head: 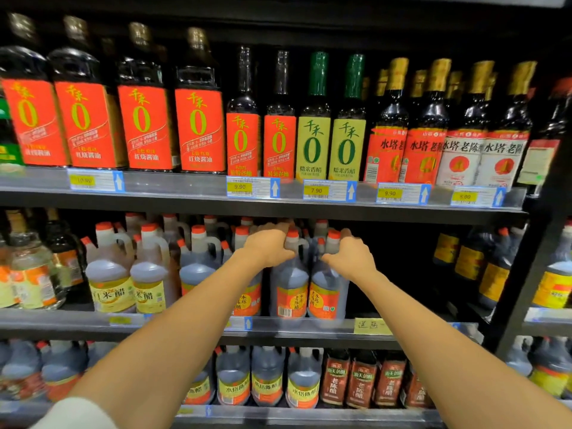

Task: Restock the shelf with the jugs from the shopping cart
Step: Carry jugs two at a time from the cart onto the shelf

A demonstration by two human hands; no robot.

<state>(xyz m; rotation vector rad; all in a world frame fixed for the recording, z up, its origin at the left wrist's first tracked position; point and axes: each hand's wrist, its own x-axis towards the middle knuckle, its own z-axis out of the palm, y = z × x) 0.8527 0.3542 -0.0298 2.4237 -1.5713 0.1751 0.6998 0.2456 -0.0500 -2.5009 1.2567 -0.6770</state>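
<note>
Left hand [268,246]: closed over the top and handle of the left jug [290,281], fingers curled round its neck just below the orange cap.
Right hand [351,254]: closed on the handle side of the right jug [328,286], thumb up near its cap.
Left jug: upright on the middle shelf [309,328], dark liquid, orange label with a barcode, touching the right jug.
Right jug: upright on the same shelf, near the front edge, orange label turned slightly right.
Place on shelf: both at the right end of the jug row, dark empty gap [393,267] just right of them.
Neighbouring jugs: more orange-capped dark jugs [198,267] to the left and behind; two pale yellow-labelled jugs [111,283] farther left.
Upper shelf: tall bottles with red labels [142,125] at left, two green-capped bottles with yellow labels [314,144] in the middle, gold-capped bottles [430,144] at right.
Price tags [252,187]: yellow and blue, clipped along the upper shelf edge.
Lower shelf: dark jugs with yellow labels [267,382], brown-labelled bottles [365,382] to their right.
Sleeve [74,413]: white, on the left arm at the near bottom edge.
Shopping cart: out of view.
</note>
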